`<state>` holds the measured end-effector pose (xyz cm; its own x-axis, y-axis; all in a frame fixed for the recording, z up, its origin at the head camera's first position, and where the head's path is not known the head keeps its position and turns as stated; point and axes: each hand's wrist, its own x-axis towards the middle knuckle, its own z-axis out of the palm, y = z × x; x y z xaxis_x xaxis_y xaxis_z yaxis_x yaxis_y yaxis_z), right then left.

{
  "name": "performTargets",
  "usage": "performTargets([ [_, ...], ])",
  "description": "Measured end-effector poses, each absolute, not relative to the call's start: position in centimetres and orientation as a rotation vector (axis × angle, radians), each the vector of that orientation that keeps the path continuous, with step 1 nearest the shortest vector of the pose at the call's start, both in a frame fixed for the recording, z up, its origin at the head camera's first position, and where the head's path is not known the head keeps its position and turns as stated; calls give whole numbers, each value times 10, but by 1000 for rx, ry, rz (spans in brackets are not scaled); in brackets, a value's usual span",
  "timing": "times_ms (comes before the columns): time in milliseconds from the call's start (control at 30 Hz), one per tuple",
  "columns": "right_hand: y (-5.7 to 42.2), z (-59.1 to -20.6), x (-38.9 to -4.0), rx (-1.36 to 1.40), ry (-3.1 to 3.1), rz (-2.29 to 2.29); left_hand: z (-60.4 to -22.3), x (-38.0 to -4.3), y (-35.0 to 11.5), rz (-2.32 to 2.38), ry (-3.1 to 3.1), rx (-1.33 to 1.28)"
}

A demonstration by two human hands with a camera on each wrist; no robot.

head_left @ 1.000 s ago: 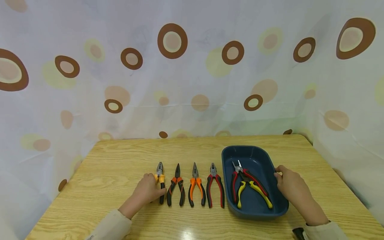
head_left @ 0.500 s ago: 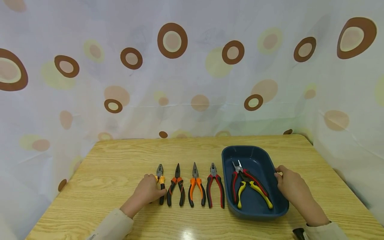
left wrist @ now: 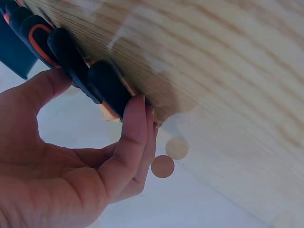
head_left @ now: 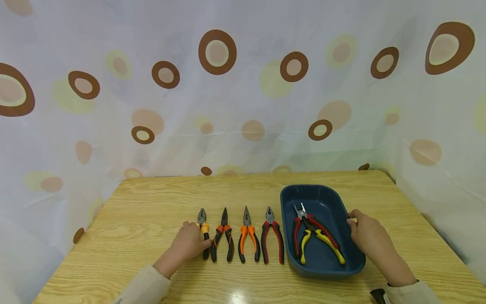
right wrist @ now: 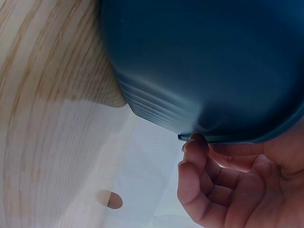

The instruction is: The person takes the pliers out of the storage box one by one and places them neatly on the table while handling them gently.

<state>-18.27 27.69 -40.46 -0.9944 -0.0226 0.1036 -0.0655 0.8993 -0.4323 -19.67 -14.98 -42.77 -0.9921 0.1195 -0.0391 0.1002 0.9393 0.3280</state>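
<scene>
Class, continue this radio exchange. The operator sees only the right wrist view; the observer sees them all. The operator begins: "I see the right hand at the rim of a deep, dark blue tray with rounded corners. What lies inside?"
Observer: Two overlapping tools: silver-headed pliers with red-and-black handles and pliers with yellow-and-black handles.
Operator: What is the left hand doing?
Observer: It grips steel-headed pliers with amber-and-black handles.
Operator: And what lies between those and the tray?
Observer: A row of three on the pale wooden table: black-and-orange needle-nose pliers, bright-orange-and-black needle-nose pliers, then black-and-red snub-nosed pliers.
</scene>
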Motion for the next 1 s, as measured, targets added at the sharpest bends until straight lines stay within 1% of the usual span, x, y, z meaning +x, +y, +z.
performTargets([
  [633,276,-406,-182,76,-2958,680,-422,-189,-146,414,3045,171],
  [933,275,-404,-182,72,-2968,659,-406,-182,-132,386,3114,201],
  [1000,275,-404,-182,70,-2971,659,-401,-181,-126,398,3140,243],
])
